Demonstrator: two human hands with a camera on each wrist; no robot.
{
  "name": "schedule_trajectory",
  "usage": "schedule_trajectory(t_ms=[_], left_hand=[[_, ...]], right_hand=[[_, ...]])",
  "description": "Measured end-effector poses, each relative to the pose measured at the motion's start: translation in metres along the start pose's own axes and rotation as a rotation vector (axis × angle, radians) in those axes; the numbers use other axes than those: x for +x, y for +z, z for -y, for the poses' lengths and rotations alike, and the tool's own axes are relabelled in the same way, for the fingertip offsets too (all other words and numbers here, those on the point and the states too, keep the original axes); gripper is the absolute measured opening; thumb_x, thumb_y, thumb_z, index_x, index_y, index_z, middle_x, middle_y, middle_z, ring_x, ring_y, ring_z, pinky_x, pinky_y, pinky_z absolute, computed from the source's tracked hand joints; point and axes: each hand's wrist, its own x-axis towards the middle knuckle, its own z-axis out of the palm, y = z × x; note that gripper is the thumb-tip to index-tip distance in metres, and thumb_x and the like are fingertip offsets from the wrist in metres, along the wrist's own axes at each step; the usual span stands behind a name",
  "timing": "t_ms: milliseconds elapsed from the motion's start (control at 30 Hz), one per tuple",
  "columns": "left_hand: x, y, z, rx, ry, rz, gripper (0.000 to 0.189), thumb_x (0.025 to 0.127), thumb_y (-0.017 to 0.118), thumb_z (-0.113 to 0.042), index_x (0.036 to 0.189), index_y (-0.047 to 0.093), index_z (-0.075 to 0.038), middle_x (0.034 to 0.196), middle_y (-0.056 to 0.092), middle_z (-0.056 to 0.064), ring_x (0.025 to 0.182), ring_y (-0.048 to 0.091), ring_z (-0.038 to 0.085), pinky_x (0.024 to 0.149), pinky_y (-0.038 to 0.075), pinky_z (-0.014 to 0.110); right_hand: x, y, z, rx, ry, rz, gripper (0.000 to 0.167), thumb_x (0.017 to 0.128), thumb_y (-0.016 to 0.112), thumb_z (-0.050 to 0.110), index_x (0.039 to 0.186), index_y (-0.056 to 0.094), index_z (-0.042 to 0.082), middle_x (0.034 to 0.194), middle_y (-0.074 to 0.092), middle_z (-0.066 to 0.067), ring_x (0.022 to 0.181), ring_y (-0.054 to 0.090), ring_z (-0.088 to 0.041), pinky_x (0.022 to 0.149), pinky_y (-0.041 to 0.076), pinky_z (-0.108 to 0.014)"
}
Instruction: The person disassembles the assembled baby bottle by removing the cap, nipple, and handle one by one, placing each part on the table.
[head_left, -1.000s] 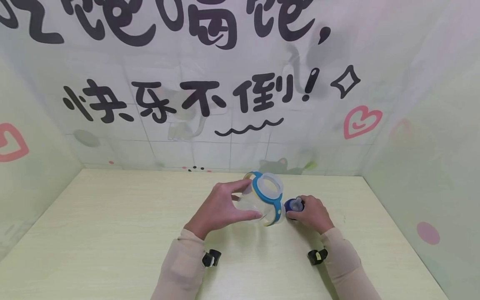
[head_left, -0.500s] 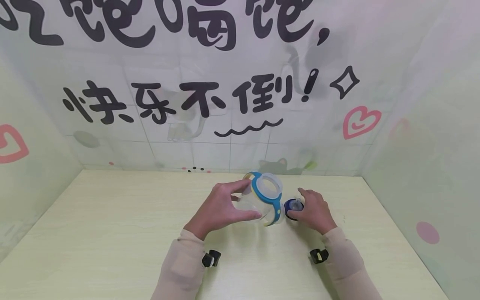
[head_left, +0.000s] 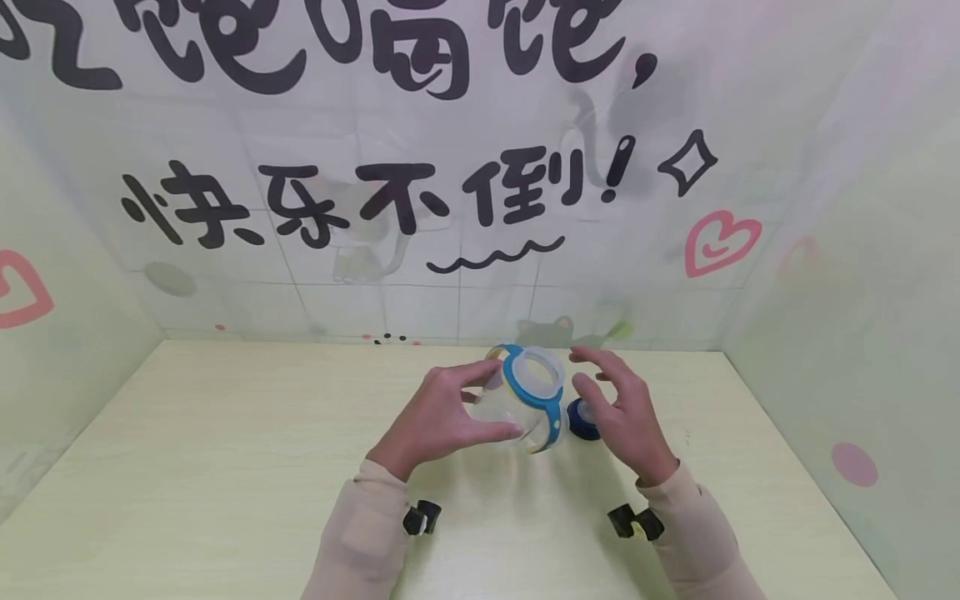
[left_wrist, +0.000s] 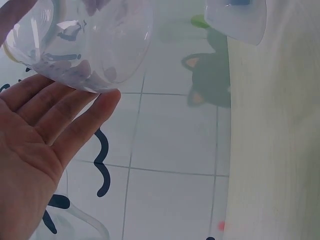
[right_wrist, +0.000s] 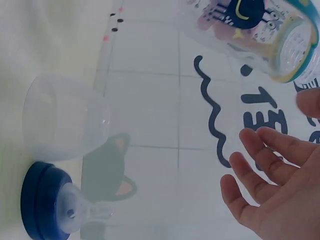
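Observation:
My left hand [head_left: 442, 412] grips a clear baby bottle [head_left: 501, 407] from its left side and holds it tilted above the table. A blue ring with side handles [head_left: 553, 417] fits round the bottle's neck, and the mouth is uncovered. To its right, a dark blue collar [right_wrist: 42, 200] with a clear nipple [right_wrist: 75, 212] stands upright on the table, partly hidden in the head view. My right hand [head_left: 630, 417] is raised over and beside this collar, fingers loosely spread, holding nothing. A translucent dome cap [right_wrist: 65, 117] stands close beside the collar.
The pale wooden table [head_left: 262, 467] ends at a printed backdrop [head_left: 420, 300] close behind the bottle. Side walls [head_left: 847, 350] rise at left and right. A black wrist camera [head_left: 636, 522] sits on each forearm.
My right hand has let go of the collar with the nipple, lifted, and moved up toward the bottle's mouth. The left hand and bottle have hardly moved.

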Motion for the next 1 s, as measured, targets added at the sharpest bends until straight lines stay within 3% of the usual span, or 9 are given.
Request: schedule_trajectory(t_ms=[200,533,800,1000], left_hand=[[0.000,0.000,0.001,0.002,-0.001,0.000,0.069,0.074,0.089,-0.037,0.134,0.063,-0.015,0.123,0.068,-0.006,0.108,0.064,0.011,0.081,0.057,0.029],[0.001,0.001,0.000,0.005,0.012,0.009,0.071,0.074,0.088,-0.037,0.135,0.062,-0.014,0.127,0.066,-0.005,0.110,0.064,0.013,0.082,0.058,0.030],[0.001,0.002,0.000,0.009,0.018,0.010,0.071,0.074,0.089,-0.036,0.135,0.062,-0.013,0.127,0.066,-0.005,0.109,0.063,0.011,0.082,0.057,0.029],[0.001,0.002,-0.002,0.014,0.017,0.019,0.073,0.075,0.088,-0.037,0.137,0.060,-0.012,0.129,0.065,-0.003,0.110,0.063,0.011,0.082,0.057,0.029]], right_hand=[[-0.002,0.001,0.011,0.075,-0.056,0.060,0.039,0.099,0.053,0.009,0.138,0.054,0.002,0.131,0.059,-0.015,0.125,0.050,-0.027,0.096,0.039,-0.056],[-0.005,0.005,0.017,0.019,-0.042,0.123,0.065,0.085,0.075,0.019,0.144,0.050,0.010,0.139,0.055,-0.007,0.126,0.048,-0.026,0.096,0.042,-0.052],[-0.006,0.006,0.017,0.020,-0.043,0.131,0.067,0.084,0.077,0.018,0.145,0.050,0.013,0.136,0.057,-0.004,0.124,0.050,-0.031,0.096,0.042,-0.053],[-0.006,0.008,0.019,0.020,-0.044,0.130,0.066,0.082,0.079,0.018,0.143,0.052,0.016,0.133,0.058,0.000,0.117,0.052,-0.019,0.094,0.044,-0.051]])
